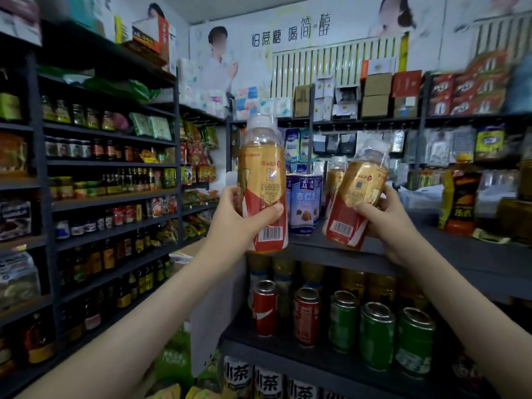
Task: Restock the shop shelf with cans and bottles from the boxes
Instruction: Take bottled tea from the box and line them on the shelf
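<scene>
My left hand (241, 217) grips an upright bottle (263, 180) with a gold and red label and a clear cap, held up in front of the dark top shelf (431, 254). My right hand (385, 217) holds a second bottle of the same kind (357, 197), tilted to the right, its base just above the shelf's front edge. A third such bottle (335, 180) stands on the shelf behind it, next to blue and white cans (303, 200).
One shelf lower stand red cans (264, 306) and green cans (377, 335), with bottles behind them. An orange and black bottle (460, 197) stands at the right on the top shelf. Dark racks of jars and sauce bottles (109, 197) line the left wall.
</scene>
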`<act>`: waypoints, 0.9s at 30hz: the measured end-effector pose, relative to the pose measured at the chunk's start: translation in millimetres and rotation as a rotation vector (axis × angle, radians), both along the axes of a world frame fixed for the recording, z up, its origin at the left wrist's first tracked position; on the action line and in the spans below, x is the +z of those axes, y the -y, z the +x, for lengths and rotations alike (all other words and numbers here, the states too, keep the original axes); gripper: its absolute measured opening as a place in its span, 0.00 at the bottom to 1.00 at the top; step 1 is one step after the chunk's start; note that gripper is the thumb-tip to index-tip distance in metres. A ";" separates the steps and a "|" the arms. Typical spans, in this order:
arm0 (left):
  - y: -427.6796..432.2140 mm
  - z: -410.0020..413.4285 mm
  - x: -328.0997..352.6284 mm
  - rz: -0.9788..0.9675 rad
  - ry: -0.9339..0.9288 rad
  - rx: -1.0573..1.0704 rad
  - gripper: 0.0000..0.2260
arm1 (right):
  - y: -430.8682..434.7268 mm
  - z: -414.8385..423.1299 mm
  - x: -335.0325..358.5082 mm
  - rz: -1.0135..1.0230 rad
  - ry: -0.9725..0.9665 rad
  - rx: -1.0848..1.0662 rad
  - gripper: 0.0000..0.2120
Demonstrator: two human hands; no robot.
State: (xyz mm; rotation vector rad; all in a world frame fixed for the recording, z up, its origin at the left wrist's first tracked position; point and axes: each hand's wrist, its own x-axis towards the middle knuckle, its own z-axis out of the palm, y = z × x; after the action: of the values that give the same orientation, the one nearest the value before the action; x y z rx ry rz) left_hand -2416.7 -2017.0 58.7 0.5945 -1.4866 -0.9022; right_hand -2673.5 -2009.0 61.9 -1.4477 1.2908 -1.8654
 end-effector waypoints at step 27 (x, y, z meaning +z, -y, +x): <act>108.5 -60.2 48.0 -0.163 -0.034 -0.091 0.27 | 66.8 -27.0 59.5 0.245 -0.590 -0.311 0.38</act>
State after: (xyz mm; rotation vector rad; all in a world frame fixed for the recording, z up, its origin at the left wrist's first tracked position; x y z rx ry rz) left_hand -2476.9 -2125.5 106.7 0.3928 -1.5490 -0.8475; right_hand -2700.5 -2075.8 121.4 -1.8098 2.0402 -1.4142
